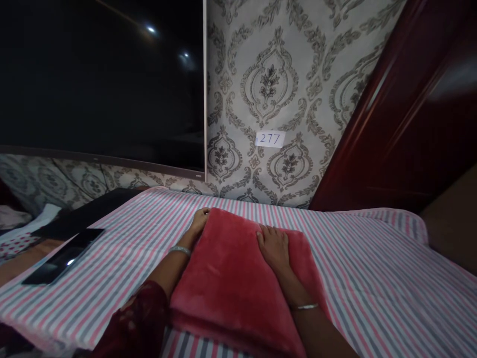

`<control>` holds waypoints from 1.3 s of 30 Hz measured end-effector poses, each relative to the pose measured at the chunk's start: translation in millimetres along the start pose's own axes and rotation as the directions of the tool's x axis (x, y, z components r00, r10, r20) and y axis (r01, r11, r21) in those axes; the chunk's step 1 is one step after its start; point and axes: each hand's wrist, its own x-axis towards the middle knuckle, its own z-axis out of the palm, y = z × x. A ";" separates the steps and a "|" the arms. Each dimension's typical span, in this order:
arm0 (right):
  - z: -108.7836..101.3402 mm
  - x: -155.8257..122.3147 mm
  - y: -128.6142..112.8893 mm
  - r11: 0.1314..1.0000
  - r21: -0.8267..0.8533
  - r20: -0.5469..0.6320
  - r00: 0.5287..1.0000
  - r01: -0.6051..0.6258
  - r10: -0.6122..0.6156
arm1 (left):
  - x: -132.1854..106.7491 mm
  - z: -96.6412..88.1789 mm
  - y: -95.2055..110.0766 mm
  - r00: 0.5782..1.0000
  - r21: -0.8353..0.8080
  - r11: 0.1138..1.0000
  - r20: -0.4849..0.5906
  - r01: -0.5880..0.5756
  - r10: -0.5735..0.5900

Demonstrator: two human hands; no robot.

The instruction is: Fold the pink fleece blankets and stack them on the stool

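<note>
A red plush blanket (227, 278), folded into a thick rectangle, lies on a striped cloth. At its far left corner, my left hand (200, 221) is closed on the edge, its fingers curled and partly hidden. My right hand (275, 246) rests flat on top, towards the blanket's far right part, with fingers stretched out and slightly apart. Folded layers show along the near edge. Both wrists wear bangles.
The pink, grey and white striped cloth (372, 278) covers the surface. A dark phone (63, 256) lies at the left. Behind are a large black screen (100, 84), patterned wallpaper with a paper label (270, 138) reading 277, and a dark red wooden panel (402, 124) at right.
</note>
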 end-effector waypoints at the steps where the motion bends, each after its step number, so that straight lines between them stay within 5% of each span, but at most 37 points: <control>1: -0.2 -0.1 0.0 1.000 0.004 0.002 1.000 -0.001 0.001 | 1.4 0.1 -0.8 1.000 0.005 1.000 -0.022 0.010 -0.010; 10: -0.2 0.4 0.8 0.999 0.032 0.001 1.000 -0.010 0.010 | -7.3 -1.5 16.4 0.998 0.108 0.992 -0.033 0.060 -0.057; 20: -0.6 -0.9 2.6 0.999 0.039 -0.032 0.999 0.011 -0.009 | -103.4 -35.6 56.3 0.962 0.191 0.971 0.201 0.145 -0.183; 24: -1.2 -1.3 1.8 0.999 0.044 -0.037 0.999 0.006 -0.004 | -122.8 -35.5 61.6 0.947 0.171 0.975 0.265 0.139 -0.181; 33: -0.5 -2.9 2.7 0.999 0.047 -0.066 0.998 0.014 -0.011 | -132.6 -39.1 49.2 0.967 0.112 0.966 0.079 0.231 -0.241; 39: -3.2 -4.5 3.0 0.999 0.041 -0.050 0.999 0.012 -0.010 | -162.4 -49.1 62.5 0.942 0.130 0.956 0.179 0.264 -0.284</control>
